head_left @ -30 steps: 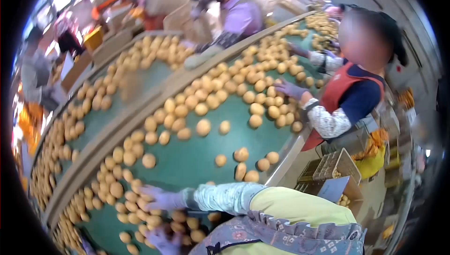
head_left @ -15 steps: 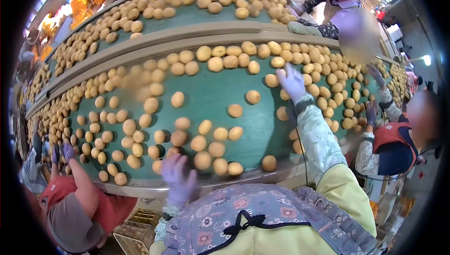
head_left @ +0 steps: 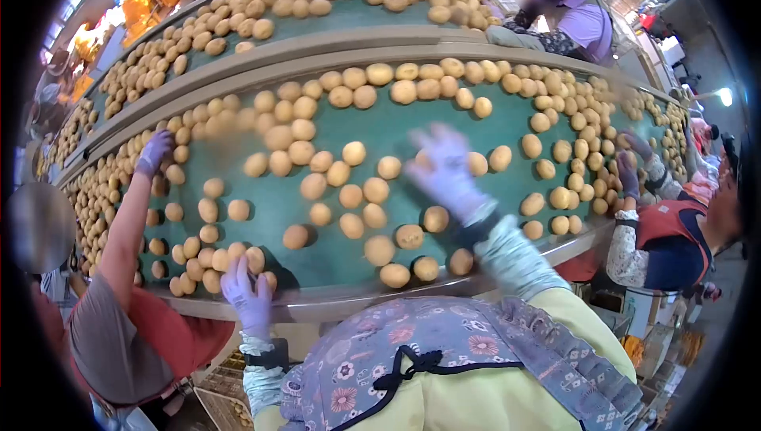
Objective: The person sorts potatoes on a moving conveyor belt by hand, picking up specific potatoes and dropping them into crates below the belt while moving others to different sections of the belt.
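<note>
My left hand (head_left: 247,295), in a thin purple glove, is at the near edge of the green conveyor belt (head_left: 265,225). Its fingers are extended and touch a small cluster of potatoes (head_left: 236,252). Over the middle of the belt, my right hand (head_left: 446,168) is smeared by motion, thumb and fingers spread. One potato (head_left: 422,161) shows partly between the thumb and fingers, and another potato (head_left: 477,164) lies just right of the hand. Loose potatoes (head_left: 375,190) are scattered between my two hands.
A metal rail (head_left: 317,304) runs along the belt's near side. Behind a beige divider (head_left: 317,55), a second lane carries more potatoes (head_left: 261,28). At left a co-worker's gloved hand (head_left: 154,152) reaches across the belt; another co-worker's hand (head_left: 628,171) works at right. Crates (head_left: 223,391) stand below.
My right hand has swung left and nearer, from the far potatoes to mid-belt. My left hand has moved left onto a potato cluster. The left co-worker's arm now stretches far over the belt.
</note>
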`<state>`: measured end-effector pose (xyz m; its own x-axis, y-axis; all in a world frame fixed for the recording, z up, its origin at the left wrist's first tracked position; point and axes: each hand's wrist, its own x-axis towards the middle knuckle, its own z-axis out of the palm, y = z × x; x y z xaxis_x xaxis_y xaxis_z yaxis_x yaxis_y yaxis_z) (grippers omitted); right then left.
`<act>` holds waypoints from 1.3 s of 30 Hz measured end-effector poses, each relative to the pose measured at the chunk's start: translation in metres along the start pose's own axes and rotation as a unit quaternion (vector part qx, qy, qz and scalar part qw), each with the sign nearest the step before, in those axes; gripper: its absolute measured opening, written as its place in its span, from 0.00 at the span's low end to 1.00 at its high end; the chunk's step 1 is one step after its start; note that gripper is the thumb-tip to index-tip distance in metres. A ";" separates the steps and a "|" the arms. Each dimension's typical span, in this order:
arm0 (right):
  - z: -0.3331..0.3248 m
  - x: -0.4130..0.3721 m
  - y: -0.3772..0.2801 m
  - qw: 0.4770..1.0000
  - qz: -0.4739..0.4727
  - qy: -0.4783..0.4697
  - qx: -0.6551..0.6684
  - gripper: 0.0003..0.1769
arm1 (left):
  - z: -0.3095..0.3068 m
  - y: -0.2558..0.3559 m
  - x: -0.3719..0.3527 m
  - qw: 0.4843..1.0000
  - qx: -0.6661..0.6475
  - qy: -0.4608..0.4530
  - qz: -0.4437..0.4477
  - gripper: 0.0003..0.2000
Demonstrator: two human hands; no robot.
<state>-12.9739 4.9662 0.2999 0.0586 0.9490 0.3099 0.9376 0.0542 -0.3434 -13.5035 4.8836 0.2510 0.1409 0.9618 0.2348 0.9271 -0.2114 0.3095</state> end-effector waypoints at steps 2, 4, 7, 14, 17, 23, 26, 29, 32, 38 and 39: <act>0.020 -0.004 0.047 0.994 0.062 -0.079 -0.033 0.38 | -0.010 -0.015 -0.004 1.000 -0.005 0.027 -0.008 0.33; 0.046 -0.015 0.023 0.995 0.012 -0.088 0.053 0.40 | -0.011 -0.005 -0.002 0.997 -0.024 0.072 -0.007 0.31; 0.064 -0.020 -0.060 0.972 -0.014 -0.221 0.075 0.32 | 0.011 0.026 -0.002 0.996 -0.076 0.054 0.014 0.32; 0.034 0.109 -0.120 0.717 0.165 -0.248 0.630 0.21 | -0.012 0.003 0.007 0.991 -0.116 0.046 0.044 0.33; 0.038 0.169 -0.144 0.605 0.222 -0.044 0.763 0.25 | -0.021 -0.013 0.016 0.991 -0.130 0.016 0.024 0.35; 0.182 0.179 -0.206 0.975 -0.114 -0.174 0.075 0.36 | -0.029 -0.046 0.030 0.971 -0.103 -0.158 0.150 0.27; 0.173 0.181 -0.273 0.935 -0.108 -0.300 -0.153 0.34 | -0.042 -0.112 0.049 0.982 -0.051 -0.125 0.133 0.21; 0.172 0.155 -0.288 0.914 -0.139 -0.382 -0.014 0.42 | -0.070 -0.222 0.057 0.995 0.071 -0.064 0.016 0.31; 0.164 0.178 -0.296 0.869 -0.117 -0.454 0.159 0.39 | -0.086 -0.289 0.063 0.990 0.102 0.013 -0.099 0.38; 0.152 0.307 -0.251 0.842 0.181 -0.242 0.447 0.26 | -0.067 -0.228 0.060 0.998 -0.053 0.042 0.007 0.36; 0.157 0.317 -0.235 0.901 0.127 -0.288 0.298 0.33 | -0.070 -0.204 0.061 0.993 -0.120 -0.002 0.019 0.35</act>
<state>-13.2296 5.3033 0.3393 -0.1029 0.9486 -0.2993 0.5588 -0.1938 -0.8064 -13.7086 4.9731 0.2668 0.1767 0.9529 0.2463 0.8119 -0.2826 0.5109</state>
